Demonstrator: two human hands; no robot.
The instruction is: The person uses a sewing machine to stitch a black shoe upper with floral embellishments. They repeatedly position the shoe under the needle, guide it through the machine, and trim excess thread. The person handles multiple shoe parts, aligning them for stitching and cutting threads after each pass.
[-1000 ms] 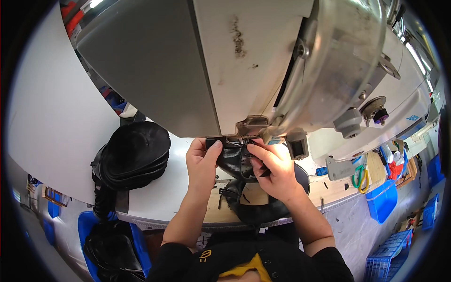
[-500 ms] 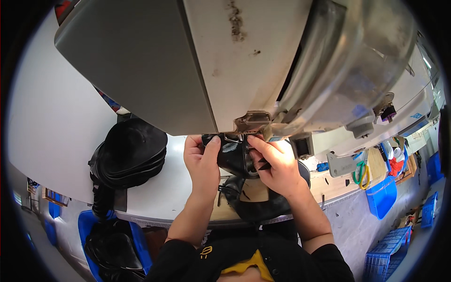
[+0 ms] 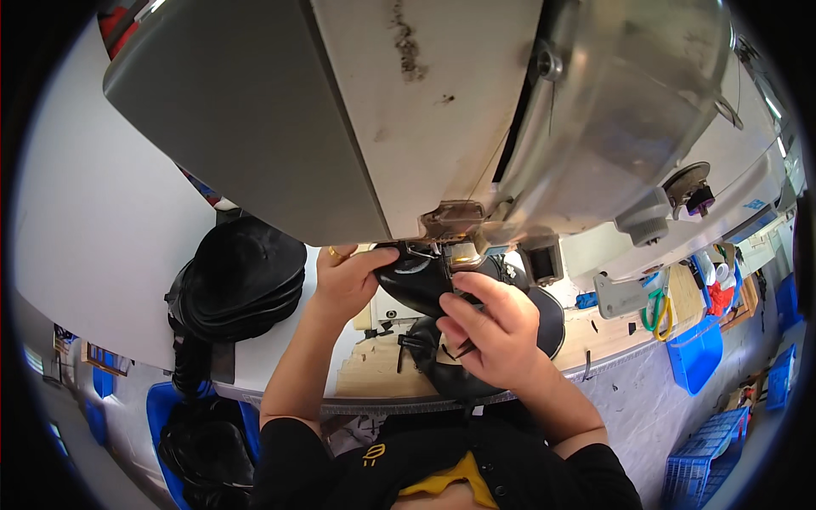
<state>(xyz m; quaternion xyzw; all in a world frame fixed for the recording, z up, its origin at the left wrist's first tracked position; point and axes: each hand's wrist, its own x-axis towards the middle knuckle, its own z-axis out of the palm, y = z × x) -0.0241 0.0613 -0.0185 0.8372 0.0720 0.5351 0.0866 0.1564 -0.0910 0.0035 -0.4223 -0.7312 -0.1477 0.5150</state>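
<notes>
A glossy black leather-like piece (image 3: 416,289) lies under the needle area of a sewing machine (image 3: 459,223). My left hand (image 3: 347,280) grips its left edge, thumb on top and the other fingers partly hidden. My right hand (image 3: 497,327) is closed at the right side of the needle area, its fingertips by the piece. A small dark pointed tool (image 3: 465,348) sticks out from under its curled fingers; its exact kind is hidden. Below the hands, more of the black material (image 3: 450,378) hangs over the table's front edge.
A stack of black moulded pieces (image 3: 242,276) sits left on the table. A blue bin (image 3: 161,416) with black pieces stands below it. At right are green-and-yellow-handled scissors (image 3: 657,314), a blue tray (image 3: 695,355) and a blue crate (image 3: 701,463). The machine head hangs low over the hands.
The black piece has turned and shifted under the needle area, with more of it showing to the right. My left hand has moved left and my right hand slightly down, toward me.
</notes>
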